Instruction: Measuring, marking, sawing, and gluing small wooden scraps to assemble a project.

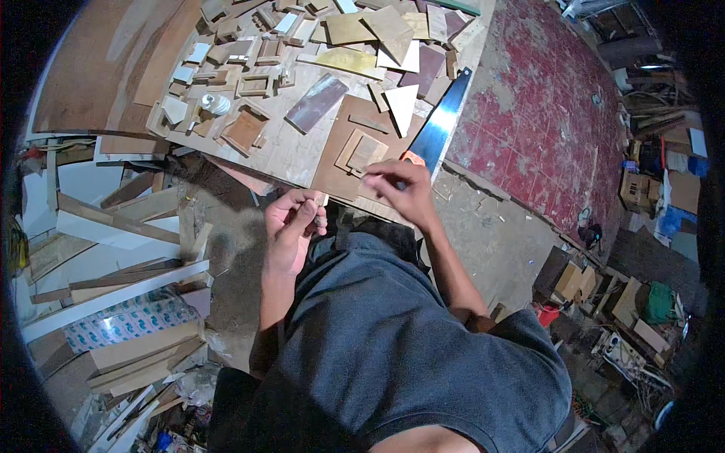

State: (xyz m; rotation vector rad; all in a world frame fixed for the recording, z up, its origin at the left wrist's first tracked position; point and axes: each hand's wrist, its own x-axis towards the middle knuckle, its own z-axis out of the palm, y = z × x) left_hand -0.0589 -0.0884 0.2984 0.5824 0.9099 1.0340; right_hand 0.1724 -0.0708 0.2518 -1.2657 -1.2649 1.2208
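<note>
My left hand (291, 226) is closed in front of the table's near edge. Between its thumb and fingers is a small pale wood piece (323, 199). To its right, my right hand (408, 192) hovers by the brown board (330, 162), fingers curled toward the thumb; whatever they may hold is too small to make out. On that board lie a small square wooden frame (349, 148) with a wood block (370, 153) against it, and a thin wood strip (368, 124). Beside my right hand rests a handsaw (445, 113), its orange handle partly hidden behind the hand.
Small wooden boxes (245, 128), a white bottle (214, 104) and flat panels (316, 103) crowd the table (291, 155). Offcuts (113, 264) are piled on the floor at left. Boxes and clutter (642, 189) line the right side, past a red floor area (521, 113).
</note>
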